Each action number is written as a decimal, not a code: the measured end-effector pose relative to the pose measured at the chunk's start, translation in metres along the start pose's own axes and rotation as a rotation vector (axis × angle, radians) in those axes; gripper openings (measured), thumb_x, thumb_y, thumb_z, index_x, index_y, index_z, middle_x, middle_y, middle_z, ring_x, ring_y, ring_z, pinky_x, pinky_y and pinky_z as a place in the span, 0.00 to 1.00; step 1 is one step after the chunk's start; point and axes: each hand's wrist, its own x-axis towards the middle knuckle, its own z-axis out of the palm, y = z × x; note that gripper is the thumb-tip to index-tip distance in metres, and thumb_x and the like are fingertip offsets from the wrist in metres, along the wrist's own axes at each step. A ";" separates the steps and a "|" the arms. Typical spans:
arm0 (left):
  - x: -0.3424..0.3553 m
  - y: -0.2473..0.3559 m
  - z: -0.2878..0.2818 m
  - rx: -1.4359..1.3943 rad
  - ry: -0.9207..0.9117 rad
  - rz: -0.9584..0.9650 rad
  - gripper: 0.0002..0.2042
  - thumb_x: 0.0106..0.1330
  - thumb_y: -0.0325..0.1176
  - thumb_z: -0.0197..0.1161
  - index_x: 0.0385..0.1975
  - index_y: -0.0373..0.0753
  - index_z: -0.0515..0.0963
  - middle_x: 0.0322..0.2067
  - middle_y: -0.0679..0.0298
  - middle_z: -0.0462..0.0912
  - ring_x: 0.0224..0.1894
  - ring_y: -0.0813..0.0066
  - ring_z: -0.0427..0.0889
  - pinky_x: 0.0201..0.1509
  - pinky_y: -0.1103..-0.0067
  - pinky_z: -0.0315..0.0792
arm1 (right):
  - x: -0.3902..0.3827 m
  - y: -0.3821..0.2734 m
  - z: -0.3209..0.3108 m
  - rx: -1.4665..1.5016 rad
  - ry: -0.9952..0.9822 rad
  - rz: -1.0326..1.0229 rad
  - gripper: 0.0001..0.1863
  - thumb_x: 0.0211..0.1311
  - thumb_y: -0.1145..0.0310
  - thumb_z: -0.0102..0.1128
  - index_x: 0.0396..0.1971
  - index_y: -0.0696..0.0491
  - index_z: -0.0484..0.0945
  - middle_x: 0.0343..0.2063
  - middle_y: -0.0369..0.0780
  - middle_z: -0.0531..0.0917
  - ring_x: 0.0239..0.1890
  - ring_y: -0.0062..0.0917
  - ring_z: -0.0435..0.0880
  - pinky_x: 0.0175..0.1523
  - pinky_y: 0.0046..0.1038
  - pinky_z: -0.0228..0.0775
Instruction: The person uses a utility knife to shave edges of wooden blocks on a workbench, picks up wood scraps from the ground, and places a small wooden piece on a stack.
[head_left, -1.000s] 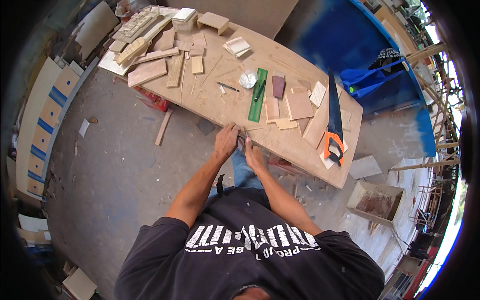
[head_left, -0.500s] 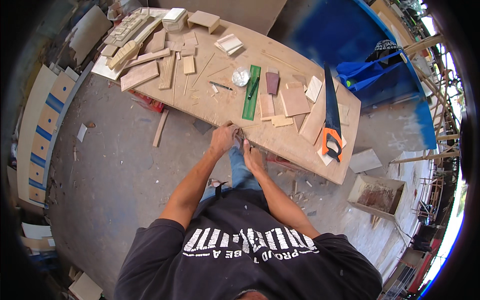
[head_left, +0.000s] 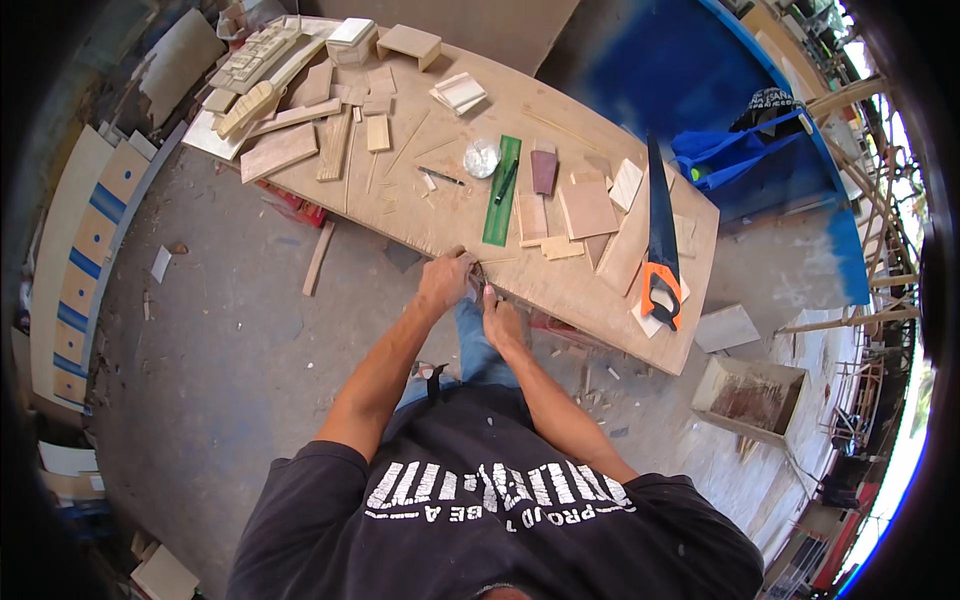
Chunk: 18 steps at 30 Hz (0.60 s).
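Note:
Both of my hands meet at the near edge of the wooden worktable [head_left: 400, 215], close to its middle. My left hand [head_left: 446, 283] is closed, its fingertips pressed together at the edge. My right hand [head_left: 504, 322] is just beside it, closed too, with the thumb pointing up toward the left fingers. Whatever they pinch is small and dark, too unclear to name. A thin wood sliver [head_left: 497, 262] lies at the table edge next to the left fingertips. Beyond the hands are a green ruler [head_left: 496, 218] with a black pen [head_left: 507, 182] on it, and a thin wood block [head_left: 562, 248].
A handsaw [head_left: 662, 275] with an orange handle lies at the table's right end. Wood offcuts [head_left: 589, 208], a sanding block [head_left: 543, 172], a clear round container [head_left: 481, 157] and a pencil [head_left: 440, 175] lie about. Wooden models [head_left: 255, 65] stand far left. A box [head_left: 750, 400] sits on the floor at right.
The view has shifted slightly. My hands stay together at the table edge, with only a small movement of the right fingers.

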 end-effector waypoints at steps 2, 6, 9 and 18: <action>0.001 0.001 -0.001 0.025 -0.042 0.000 0.09 0.63 0.29 0.59 0.40 0.38 0.82 0.43 0.55 0.83 0.42 0.48 0.84 0.44 0.61 0.79 | 0.000 -0.002 0.001 -0.008 0.013 0.021 0.46 0.73 0.36 0.30 0.41 0.69 0.82 0.44 0.67 0.80 0.53 0.60 0.79 0.61 0.51 0.68; 0.002 -0.002 -0.001 0.032 -0.021 0.047 0.08 0.67 0.31 0.58 0.39 0.38 0.82 0.42 0.55 0.83 0.41 0.48 0.84 0.43 0.60 0.78 | 0.003 -0.004 0.004 -0.021 0.023 0.003 0.45 0.74 0.37 0.31 0.40 0.69 0.82 0.43 0.68 0.80 0.52 0.60 0.79 0.60 0.51 0.69; 0.001 -0.005 0.002 -0.007 -0.044 0.035 0.08 0.67 0.31 0.58 0.39 0.37 0.82 0.42 0.53 0.83 0.41 0.47 0.84 0.43 0.60 0.78 | 0.001 -0.008 0.004 -0.033 0.012 0.014 0.44 0.74 0.37 0.31 0.37 0.68 0.83 0.41 0.68 0.80 0.51 0.61 0.79 0.60 0.51 0.69; 0.005 -0.018 0.008 -0.235 0.059 0.042 0.06 0.61 0.27 0.60 0.36 0.34 0.79 0.34 0.49 0.82 0.37 0.48 0.84 0.40 0.62 0.77 | 0.015 -0.004 -0.010 -0.060 0.028 0.005 0.43 0.73 0.37 0.35 0.35 0.67 0.83 0.41 0.67 0.80 0.49 0.62 0.79 0.58 0.52 0.70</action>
